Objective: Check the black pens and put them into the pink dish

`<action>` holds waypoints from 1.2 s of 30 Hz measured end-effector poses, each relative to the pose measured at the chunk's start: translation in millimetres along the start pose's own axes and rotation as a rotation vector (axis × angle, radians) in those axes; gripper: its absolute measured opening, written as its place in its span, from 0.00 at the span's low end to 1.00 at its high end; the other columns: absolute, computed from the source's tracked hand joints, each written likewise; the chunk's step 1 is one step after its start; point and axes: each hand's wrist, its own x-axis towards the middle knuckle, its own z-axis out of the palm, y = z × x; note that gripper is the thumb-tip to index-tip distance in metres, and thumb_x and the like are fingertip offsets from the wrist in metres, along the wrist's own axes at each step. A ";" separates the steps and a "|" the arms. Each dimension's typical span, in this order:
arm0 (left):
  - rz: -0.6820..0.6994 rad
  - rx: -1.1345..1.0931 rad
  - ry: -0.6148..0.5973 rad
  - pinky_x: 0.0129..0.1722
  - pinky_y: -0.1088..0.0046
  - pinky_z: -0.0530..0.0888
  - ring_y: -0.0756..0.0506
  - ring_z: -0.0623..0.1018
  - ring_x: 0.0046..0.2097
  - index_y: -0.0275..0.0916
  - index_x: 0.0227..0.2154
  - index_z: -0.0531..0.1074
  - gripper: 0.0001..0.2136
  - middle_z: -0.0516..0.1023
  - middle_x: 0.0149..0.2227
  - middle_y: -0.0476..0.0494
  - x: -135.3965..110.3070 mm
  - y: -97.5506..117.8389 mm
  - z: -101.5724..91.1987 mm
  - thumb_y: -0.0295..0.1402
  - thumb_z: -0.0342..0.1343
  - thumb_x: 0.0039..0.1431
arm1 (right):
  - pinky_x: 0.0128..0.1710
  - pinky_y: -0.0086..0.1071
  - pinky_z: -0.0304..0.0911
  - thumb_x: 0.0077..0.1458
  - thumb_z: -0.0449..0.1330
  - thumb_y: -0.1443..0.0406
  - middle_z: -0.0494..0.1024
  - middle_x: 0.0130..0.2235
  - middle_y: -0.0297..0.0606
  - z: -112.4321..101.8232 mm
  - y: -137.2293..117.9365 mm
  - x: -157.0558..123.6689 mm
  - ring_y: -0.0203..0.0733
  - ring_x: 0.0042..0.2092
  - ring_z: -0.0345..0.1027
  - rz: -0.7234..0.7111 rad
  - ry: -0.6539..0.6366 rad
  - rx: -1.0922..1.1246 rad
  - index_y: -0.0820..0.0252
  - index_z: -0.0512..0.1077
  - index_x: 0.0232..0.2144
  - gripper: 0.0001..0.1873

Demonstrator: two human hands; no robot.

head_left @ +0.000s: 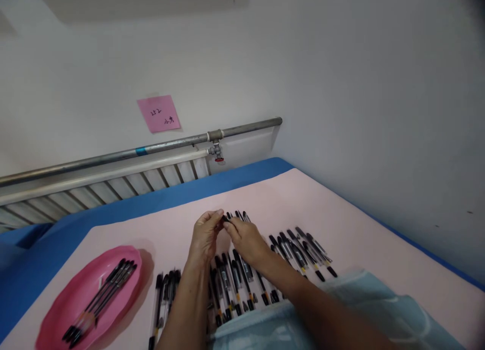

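My left hand (206, 231) and my right hand (244, 235) meet above the middle of the pink sheet. Between their fingertips is a small black pen part (225, 218), pinched from both sides; most of it is hidden, so I cannot tell whether it is a cap or a tip. Under my forearms lie several black pens and clear pen barrels (237, 277) in a rough row. To the right is another group of pens (297, 249). More pens (164, 294) lie left of my left forearm, which partly covers them.
A pink oval dish (56, 309) holding a bundle of finished-looking black pens (104, 299) stands at the left. The pink sheet (261, 196) covers a blue surface (182, 192). Light blue cloth (379, 299) lies in front. Behind are a radiator (125, 184), a pipe and the wall.
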 end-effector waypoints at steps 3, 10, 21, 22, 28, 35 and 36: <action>-0.031 0.005 -0.093 0.24 0.75 0.66 0.51 0.71 0.24 0.32 0.21 0.71 0.11 0.74 0.23 0.45 -1.4 4.4 -1.9 0.33 0.64 0.36 | 0.20 0.25 0.51 0.56 0.46 0.62 0.63 0.18 0.28 -0.6 -2.3 1.1 0.29 0.18 0.55 0.196 -0.161 0.340 0.60 0.63 0.24 0.13; -0.112 -0.013 -0.208 0.26 0.76 0.65 0.49 0.73 0.31 0.32 0.30 0.74 0.12 0.76 0.30 0.42 -8.0 15.4 -1.1 0.33 0.62 0.42 | 0.11 0.17 0.33 0.55 0.46 0.56 0.56 0.16 0.23 -12.5 -2.2 4.8 0.22 0.12 0.36 0.544 -0.561 1.096 0.61 0.60 0.27 0.14; -0.081 0.018 -0.115 0.22 0.78 0.62 0.50 0.71 0.26 0.33 0.16 0.66 0.12 0.72 0.20 0.47 -0.5 8.6 -7.6 0.33 0.64 0.37 | 0.10 0.17 0.35 0.55 0.48 0.58 0.60 0.16 0.26 -7.4 -4.4 1.8 0.21 0.12 0.39 0.567 -0.456 1.001 0.62 0.62 0.26 0.14; -0.079 0.021 -0.120 0.23 0.77 0.63 0.51 0.71 0.26 0.33 0.17 0.67 0.11 0.73 0.21 0.46 -0.1 8.8 -8.7 0.33 0.64 0.37 | 0.10 0.17 0.35 0.55 0.48 0.58 0.60 0.16 0.26 -7.2 -3.8 1.7 0.21 0.12 0.39 0.567 -0.456 1.001 0.62 0.63 0.26 0.14; -0.092 0.033 -0.167 0.27 0.76 0.66 0.49 0.73 0.30 0.31 0.26 0.73 0.10 0.76 0.28 0.41 -2.9 12.5 -5.8 0.32 0.63 0.40 | 0.10 0.18 0.35 0.54 0.49 0.57 0.60 0.17 0.25 -2.4 -3.1 0.8 0.22 0.12 0.40 0.551 -0.408 0.933 0.62 0.63 0.26 0.14; -0.047 0.299 -0.005 0.36 0.68 0.67 0.45 0.74 0.34 0.35 0.30 0.74 0.11 0.75 0.34 0.40 3.9 6.3 -13.5 0.36 0.59 0.43 | 0.09 0.19 0.40 0.51 0.51 0.57 0.62 0.17 0.26 -10.5 14.6 13.1 0.23 0.12 0.45 0.434 -0.040 0.754 0.62 0.64 0.25 0.13; 0.006 0.424 0.014 0.36 0.68 0.66 0.45 0.73 0.35 0.36 0.30 0.74 0.09 0.75 0.33 0.40 6.0 2.4 -14.8 0.34 0.58 0.44 | 0.09 0.19 0.39 0.50 0.51 0.58 0.61 0.17 0.26 -13.2 18.1 15.3 0.23 0.12 0.45 0.438 -0.018 0.756 0.62 0.64 0.25 0.12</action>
